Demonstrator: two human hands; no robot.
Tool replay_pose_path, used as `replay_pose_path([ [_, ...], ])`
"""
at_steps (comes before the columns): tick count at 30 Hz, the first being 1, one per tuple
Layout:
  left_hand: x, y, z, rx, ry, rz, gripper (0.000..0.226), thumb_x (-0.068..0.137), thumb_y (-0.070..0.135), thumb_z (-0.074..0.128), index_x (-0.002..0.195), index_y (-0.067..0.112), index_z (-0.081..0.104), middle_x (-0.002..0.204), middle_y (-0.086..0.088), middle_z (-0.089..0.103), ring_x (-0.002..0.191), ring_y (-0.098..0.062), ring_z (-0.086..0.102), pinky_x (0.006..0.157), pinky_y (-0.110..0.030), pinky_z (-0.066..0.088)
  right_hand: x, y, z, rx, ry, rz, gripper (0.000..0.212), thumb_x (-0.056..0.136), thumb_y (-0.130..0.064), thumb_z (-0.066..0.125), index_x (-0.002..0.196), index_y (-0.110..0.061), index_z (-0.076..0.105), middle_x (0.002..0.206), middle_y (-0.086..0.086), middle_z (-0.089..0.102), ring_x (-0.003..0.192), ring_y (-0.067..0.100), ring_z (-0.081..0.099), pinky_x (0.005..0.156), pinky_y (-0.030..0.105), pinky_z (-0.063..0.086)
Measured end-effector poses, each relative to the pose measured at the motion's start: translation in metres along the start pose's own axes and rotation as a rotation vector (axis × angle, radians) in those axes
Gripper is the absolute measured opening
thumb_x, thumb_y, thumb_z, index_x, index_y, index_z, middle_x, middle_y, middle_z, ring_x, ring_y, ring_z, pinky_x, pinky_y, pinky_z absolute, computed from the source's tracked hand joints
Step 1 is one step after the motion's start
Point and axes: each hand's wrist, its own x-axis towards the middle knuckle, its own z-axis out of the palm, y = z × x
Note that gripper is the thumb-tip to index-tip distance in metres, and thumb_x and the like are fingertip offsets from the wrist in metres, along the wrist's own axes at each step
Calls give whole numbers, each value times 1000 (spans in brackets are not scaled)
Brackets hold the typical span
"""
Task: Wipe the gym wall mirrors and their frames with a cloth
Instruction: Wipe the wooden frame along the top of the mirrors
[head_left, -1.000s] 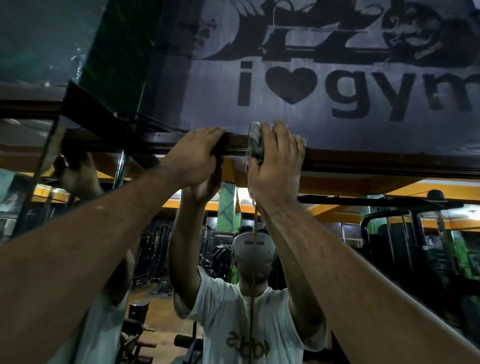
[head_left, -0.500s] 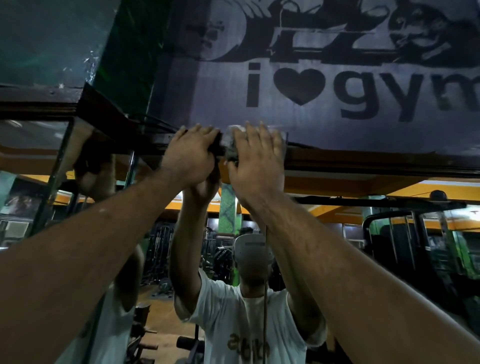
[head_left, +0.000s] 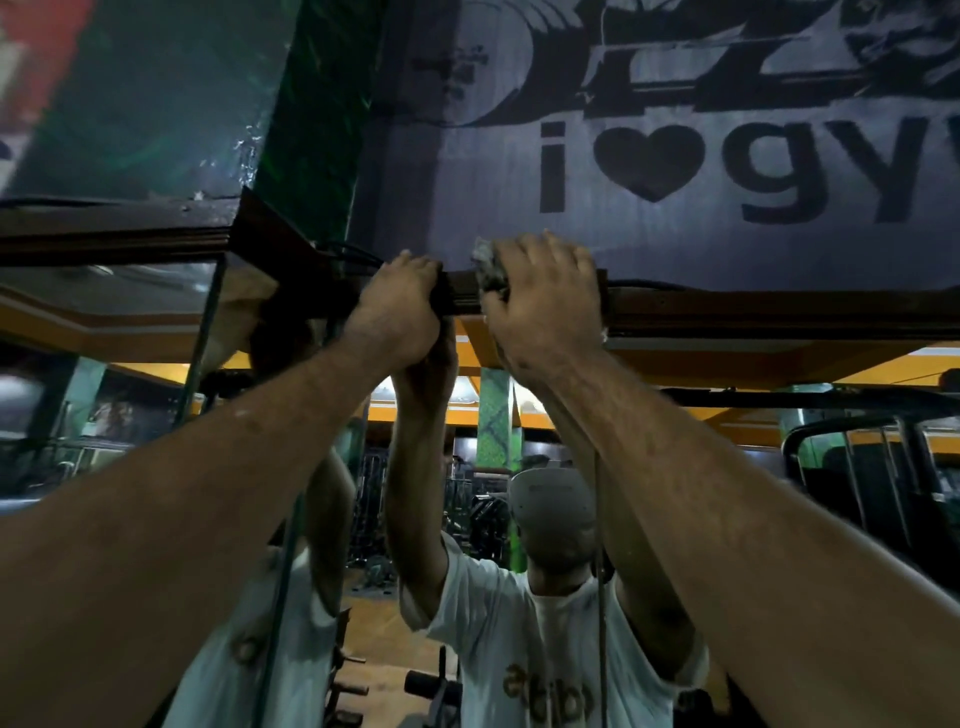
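Your right hand (head_left: 540, 301) presses the soft, light grey cloth (head_left: 488, 267) onto the dark wooden mirror frame (head_left: 753, 306); your left hand (head_left: 400, 306) grips that rigid frame

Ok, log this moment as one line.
left hand: grips top frame | right hand: presses cloth on frame | phase: wiping

The frame (head_left: 727, 306) along the mirror's top is dark brown. The cloth (head_left: 488, 270) looks pale grey with darker mottling, though it is mostly covered. The banner (head_left: 675, 234) above is grey with black lettering and a black heart. The mirror (head_left: 675, 415) reflects orange ceiling beams, a green patterned pillar and a white shirt.
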Motion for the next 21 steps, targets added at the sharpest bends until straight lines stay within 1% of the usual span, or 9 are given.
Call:
replay_pose_path([
  [2, 1, -5, -2, 76, -12, 2, 64, 93, -4, 44, 155, 5, 34, 164, -12, 30, 155, -26, 15, 125, -38, 12, 0, -9, 0, -23, -1, 35, 45, 95, -46, 46, 131, -22, 59, 133, 5, 63, 132, 30, 50, 116, 50, 29],
  [3, 1, -8, -2, 108, -10, -3, 66, 93, -3, 44, 157, 6, 30, 166, -11, 26, 156, -26, 12, 125, -38, 10, -2, -17, 2, -10, -13, 4, 47, 95, -46, 45, 133, -22, 58, 136, 5, 62, 136, 30, 48, 118, 51, 26],
  [7, 2, -17, 1, 354, -22, 54, 67, 98, 9, 42, 160, 7, 19, 168, -12, 18, 156, -28, 10, 126, -40, 11, -8, -27, 3, 68, -135, -173, 59, 100, -43, 50, 155, -23, 42, 159, 5, 44, 152, 27, 30, 127, 46, 6],
  [9, 0, -20, 0, 529, -50, 104, 68, 100, 14, 41, 161, 8, 12, 169, -11, 13, 156, -27, 9, 127, -41, 10, -5, -18, 2, 61, -114, -165, 59, 100, -43, 51, 155, -24, 43, 158, 4, 46, 151, 27, 32, 126, 46, 9],
  [11, -3, -24, -4, 685, -70, 136, 68, 103, 20, 38, 162, 9, 6, 170, -9, 9, 157, -26, 7, 128, -43, 7, -3, -14, 4, 11, -61, -96, 55, 98, -44, 51, 148, -23, 48, 150, 5, 53, 146, 29, 39, 123, 51, 18],
  [14, -6, -31, -11, 908, -67, 122, 66, 104, 27, 31, 161, 8, 5, 170, -10, 9, 157, -29, 8, 127, -48, 2, 1, -33, 7, -18, -37, 25, 49, 97, -46, 47, 139, -22, 55, 141, 6, 60, 142, 32, 44, 121, 54, 23],
  [15, -6, -32, -13, 959, -71, 114, 65, 104, 27, 28, 161, 7, 6, 170, -10, 10, 156, -30, 8, 127, -49, 1, 1, -41, 8, -3, -51, 6, 49, 98, -47, 45, 139, -22, 55, 141, 7, 60, 142, 32, 44, 121, 54, 22],
  [18, -4, -32, -20, 1014, -94, 121, 61, 106, 29, 25, 161, 9, 9, 169, -11, 13, 156, -32, 10, 126, -53, 1, 3, -55, 12, 39, -121, -150, 55, 99, -45, 42, 148, -20, 48, 150, 7, 53, 145, 32, 40, 123, 54, 19],
  [21, -3, -35, -27, 1029, -104, 108, 60, 106, 27, 24, 161, 7, 8, 169, -11, 13, 156, -32, 11, 126, -53, 4, 7, -53, 16, -18, -116, -175, 55, 98, -46, 45, 147, -20, 48, 146, 8, 56, 141, 33, 44, 119, 55, 24],
])
